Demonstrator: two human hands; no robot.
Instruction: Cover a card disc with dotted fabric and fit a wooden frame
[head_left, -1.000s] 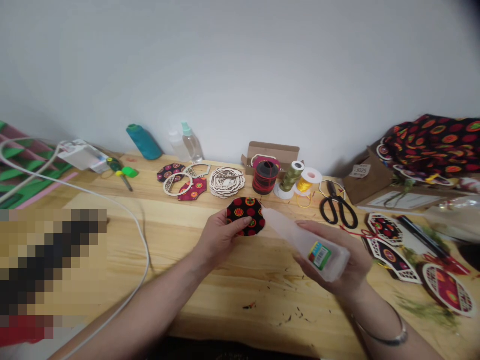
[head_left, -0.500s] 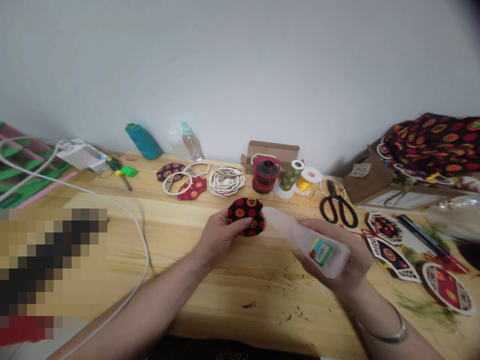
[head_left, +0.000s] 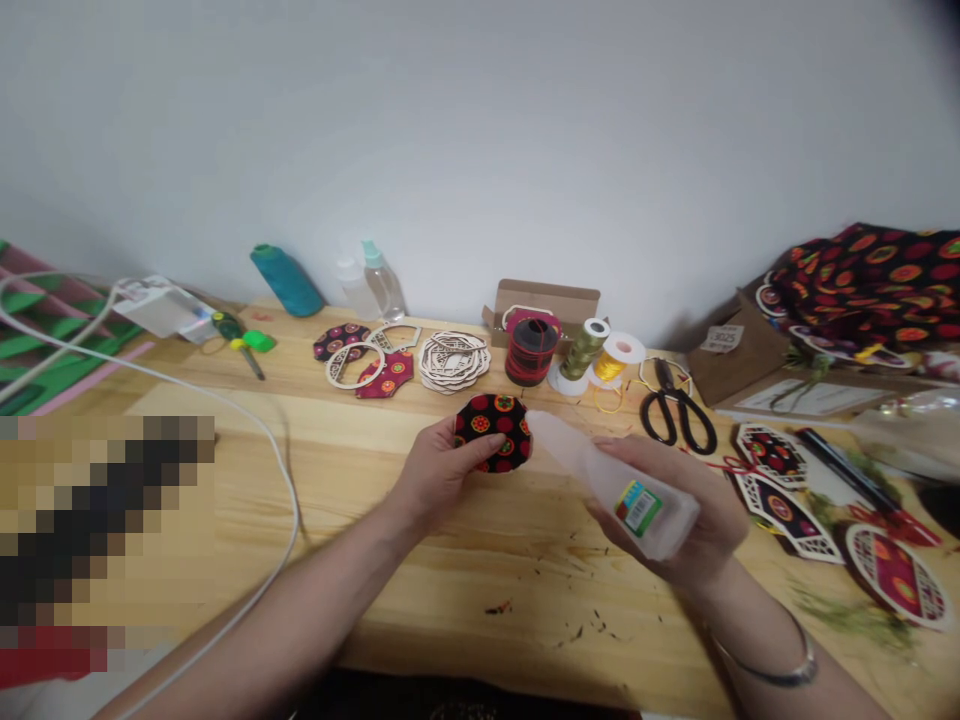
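Observation:
My left hand [head_left: 442, 462] pinches a dark patterned fabric piece [head_left: 504, 420] with many corners, thumb on its face and fingers behind. Red and orange round motifs cover the cloth. In my right hand [head_left: 709, 520] lies a translucent white squeeze bottle [head_left: 600, 470] with a green and yellow label. Its narrow nozzle points left, and the tip is at the right edge of the fabric piece. Whether the tip touches the edge, and whether anything comes out of it, I cannot tell.
Along the back stand a teal thread cone [head_left: 286, 280], a stack of cut wooden frames [head_left: 454, 362], a red-and-black spool [head_left: 532, 352] and black-handled scissors [head_left: 677, 410]. Finished-looking fabric ornaments [head_left: 896, 575] lie at right, beside a cardboard box [head_left: 739, 350]. A white cable [head_left: 281, 460] crosses the left side.
Hardly anything differs. The squeeze bottle has tilted or shifted very slightly at the fabric piece's edge; both hands keep their hold.

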